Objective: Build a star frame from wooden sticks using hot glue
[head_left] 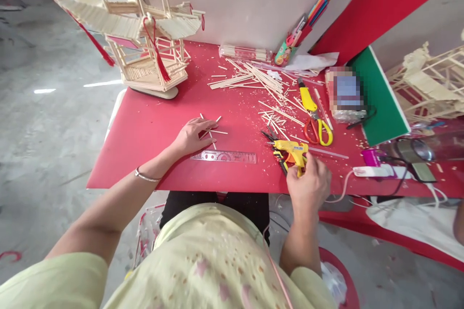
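On the red table, my left hand [195,136] bends over a few thin wooden sticks [219,131] that cross one another, its fingers and thumb gripping them. The fingers partly hide where the sticks meet. Just below them lies a clear plastic ruler [228,156]. My right hand [311,181] is closed around the handle of a yellow hot glue gun [293,149], whose nozzle points left. Black-and-yellow pliers [281,160] rest right beside the glue gun, partly covered by it.
Behind the hands are loose sticks [263,79], scissors [313,111] and a pen holder [284,52]. A stick-built pavilion model [152,65] stands at the back left. On the right are a green board [379,99] and a power strip [380,172] with cables.
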Action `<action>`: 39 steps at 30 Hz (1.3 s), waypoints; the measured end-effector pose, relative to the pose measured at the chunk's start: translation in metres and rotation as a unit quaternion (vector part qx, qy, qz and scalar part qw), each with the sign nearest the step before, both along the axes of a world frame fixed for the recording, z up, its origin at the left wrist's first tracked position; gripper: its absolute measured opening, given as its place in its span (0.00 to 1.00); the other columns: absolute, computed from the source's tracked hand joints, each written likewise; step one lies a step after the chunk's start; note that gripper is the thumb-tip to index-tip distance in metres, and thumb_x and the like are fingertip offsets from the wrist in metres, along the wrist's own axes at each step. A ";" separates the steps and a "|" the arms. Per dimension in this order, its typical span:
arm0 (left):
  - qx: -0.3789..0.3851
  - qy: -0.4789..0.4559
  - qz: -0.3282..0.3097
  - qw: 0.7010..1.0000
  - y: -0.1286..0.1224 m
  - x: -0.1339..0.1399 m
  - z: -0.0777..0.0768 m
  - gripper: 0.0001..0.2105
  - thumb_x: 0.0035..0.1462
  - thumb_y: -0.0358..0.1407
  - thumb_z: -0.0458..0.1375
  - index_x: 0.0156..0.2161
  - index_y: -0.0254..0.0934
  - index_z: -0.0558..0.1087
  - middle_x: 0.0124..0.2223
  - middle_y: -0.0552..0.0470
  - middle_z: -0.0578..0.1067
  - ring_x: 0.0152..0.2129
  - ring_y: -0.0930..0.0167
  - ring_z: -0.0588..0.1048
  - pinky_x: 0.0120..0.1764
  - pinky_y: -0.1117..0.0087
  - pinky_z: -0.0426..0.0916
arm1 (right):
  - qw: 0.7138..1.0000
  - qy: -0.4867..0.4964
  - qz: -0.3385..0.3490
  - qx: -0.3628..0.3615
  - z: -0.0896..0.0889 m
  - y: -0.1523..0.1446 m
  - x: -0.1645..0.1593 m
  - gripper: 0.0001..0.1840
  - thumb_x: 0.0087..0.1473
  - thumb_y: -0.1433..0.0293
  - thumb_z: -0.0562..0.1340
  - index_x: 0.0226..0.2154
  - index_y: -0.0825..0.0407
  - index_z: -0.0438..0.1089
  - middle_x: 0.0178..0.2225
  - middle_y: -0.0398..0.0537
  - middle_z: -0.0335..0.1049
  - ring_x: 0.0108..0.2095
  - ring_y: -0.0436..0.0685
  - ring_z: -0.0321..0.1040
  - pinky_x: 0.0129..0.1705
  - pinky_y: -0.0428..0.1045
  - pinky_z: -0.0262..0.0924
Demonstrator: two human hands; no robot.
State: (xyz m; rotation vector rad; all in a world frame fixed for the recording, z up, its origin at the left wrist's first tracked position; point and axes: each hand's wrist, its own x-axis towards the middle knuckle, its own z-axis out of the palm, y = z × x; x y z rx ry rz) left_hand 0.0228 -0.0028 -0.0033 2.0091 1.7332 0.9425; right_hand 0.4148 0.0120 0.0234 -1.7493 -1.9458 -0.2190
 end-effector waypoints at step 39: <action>-0.024 -0.022 0.022 0.999 0.001 0.004 -0.001 0.28 0.57 0.43 0.67 0.61 0.40 0.75 0.55 0.46 0.82 0.55 0.56 0.78 0.65 0.54 0.66 | 0.985 -0.044 0.164 -0.020 -0.001 0.014 -0.158 0.19 0.69 0.59 0.58 0.53 0.55 0.72 0.37 0.54 0.72 0.37 0.60 0.69 0.34 0.51 0.57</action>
